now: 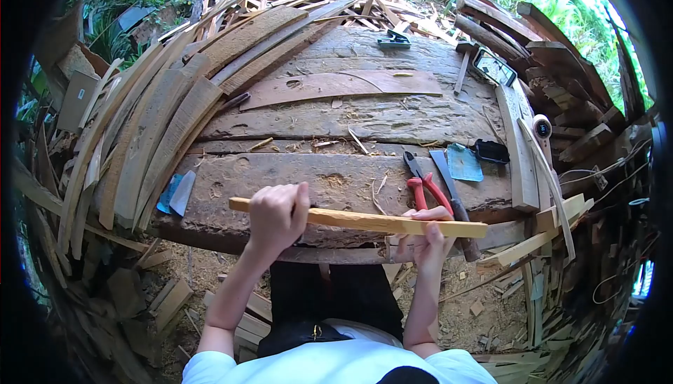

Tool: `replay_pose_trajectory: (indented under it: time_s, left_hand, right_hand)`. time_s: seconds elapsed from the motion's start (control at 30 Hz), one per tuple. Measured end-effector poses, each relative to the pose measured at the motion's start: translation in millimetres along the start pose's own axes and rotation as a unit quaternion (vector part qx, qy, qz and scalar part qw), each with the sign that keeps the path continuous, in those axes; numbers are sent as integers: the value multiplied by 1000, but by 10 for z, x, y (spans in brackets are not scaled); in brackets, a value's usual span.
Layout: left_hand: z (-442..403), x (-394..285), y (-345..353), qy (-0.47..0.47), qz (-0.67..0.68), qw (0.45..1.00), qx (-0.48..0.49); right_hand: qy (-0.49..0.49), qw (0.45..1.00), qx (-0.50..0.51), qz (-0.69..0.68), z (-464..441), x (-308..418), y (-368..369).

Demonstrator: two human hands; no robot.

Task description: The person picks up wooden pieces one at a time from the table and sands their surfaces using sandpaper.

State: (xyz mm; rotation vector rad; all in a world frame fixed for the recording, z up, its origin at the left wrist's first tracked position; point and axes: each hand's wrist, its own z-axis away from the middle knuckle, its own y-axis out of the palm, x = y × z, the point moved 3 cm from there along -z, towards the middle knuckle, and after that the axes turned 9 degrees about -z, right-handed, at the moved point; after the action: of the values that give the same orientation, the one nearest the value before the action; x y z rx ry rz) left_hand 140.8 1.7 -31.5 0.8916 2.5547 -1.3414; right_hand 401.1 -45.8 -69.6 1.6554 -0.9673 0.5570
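Observation:
A long, narrow wooden strip [364, 220] is held crosswise above the front edge of the workbench [280, 166]. My left hand [275, 214] is wrapped round it near its left end, thumb up. Towards the other end, my right hand [431, 230] grips the strip between thumb and fingers. Just behind my right hand lie red-handled pliers [423, 182] on the bench. Beside them rests a chisel [449, 186], its dark handle partly below the strip.
Long planks [168, 103] are stacked on the left. A hammer [463, 68], a phone [495, 67] and a blue sandpaper piece [464, 162] lie on the right. A thin board [336, 88] lies across the bench. Scrap wood [294, 5] is heaped at the far end.

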Motion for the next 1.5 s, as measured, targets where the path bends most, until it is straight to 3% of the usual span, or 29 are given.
replay_pose_trajectory:
  time_s: [0.07, 0.3, 0.37, 0.4, 0.47, 0.5, 0.6, 0.67, 0.77, 0.83, 0.93, 1.03, 1.23, 1.33, 1.5]
  left_hand:
    - [83, 180, -54, -24, -49, 998, -8]
    - [388, 965, -511, -82, -100, 992, -9]
    - [526, 1276, -700, -169, -161, 972, -1]
    - [567, 1338, -759, -167, -160, 973, 0]
    - [627, 1411, -956, -220, -128, 960, -118]
    - [636, 1400, -1041, -251, -117, 953, -122]
    - [636, 1361, -1108, -242, -123, 955, -116]
    - [466, 1003, -1008, -88, -152, 979, -102]
    - [352, 698, -778, -38, -156, 984, -74]
    - [274, 510, -648, 53, -212, 976, 7]
    - [300, 457, -510, 125, -159, 977, 68]
    - [422, 561, -482, 124, -151, 978, 77]
    - [616, 791, -733, 94, -258, 961, -23]
    - [647, 1066, -1014, -28, -281, 950, -132]
    - [617, 1362, -1563, -124, -388, 894, -185]
  right_hand:
    - [-11, 997, -44, -66, -5, 65, -29]
    - [-41, 997, -61, -38, -35, 35, -70]
    - [-68, 983, -147, -89, -70, 65, -119]
    - [-63, 983, -133, -111, -89, 100, -140]
    - [-67, 977, -175, -106, -100, 82, -112]
    - [-70, 969, -214, -102, -91, 70, -104]
    - [-28, 991, -127, -41, -76, 68, -51]
    - [-33, 993, -116, -18, -74, 11, -43]
    - [-37, 995, -95, 6, -74, 21, -57]
    - [-32, 996, -85, 6, -65, 33, -79]
    - [-31, 994, -80, -68, -61, 24, -148]
    - [-26, 995, -55, -75, -68, 34, -160]
    - [-4, 999, -41, 28, -128, 3, 54]
    - [-11, 998, -29, 52, -141, -21, -35]
    - [-9, 998, -45, 42, -124, -60, -54]
